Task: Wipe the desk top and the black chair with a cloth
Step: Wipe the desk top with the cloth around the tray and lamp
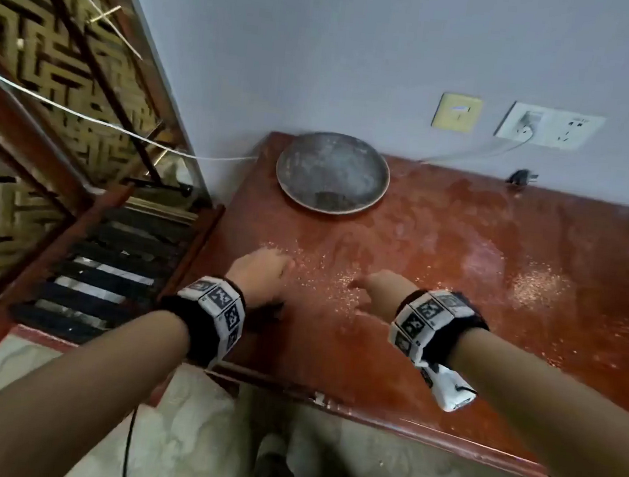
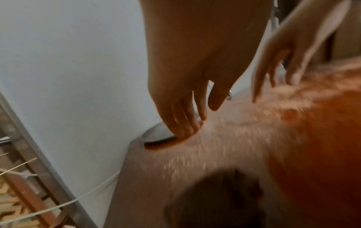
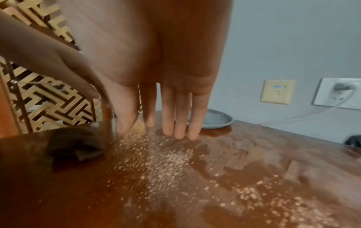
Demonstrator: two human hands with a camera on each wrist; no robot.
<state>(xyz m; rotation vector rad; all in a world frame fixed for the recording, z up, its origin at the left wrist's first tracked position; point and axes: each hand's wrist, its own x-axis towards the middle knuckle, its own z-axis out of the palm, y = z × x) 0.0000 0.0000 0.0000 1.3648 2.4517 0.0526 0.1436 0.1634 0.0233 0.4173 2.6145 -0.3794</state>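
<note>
Both hands hang over the near left part of the reddish desk top (image 1: 454, 290), fingers straight and pointing down, holding nothing. The left hand (image 1: 259, 275) is beside the right hand (image 1: 373, 290), over scattered pale crumbs (image 3: 168, 154). A dark cloth (image 3: 76, 146) lies bunched near the left hand. A grey plate (image 1: 332, 172) sits at the far left corner.
</note>
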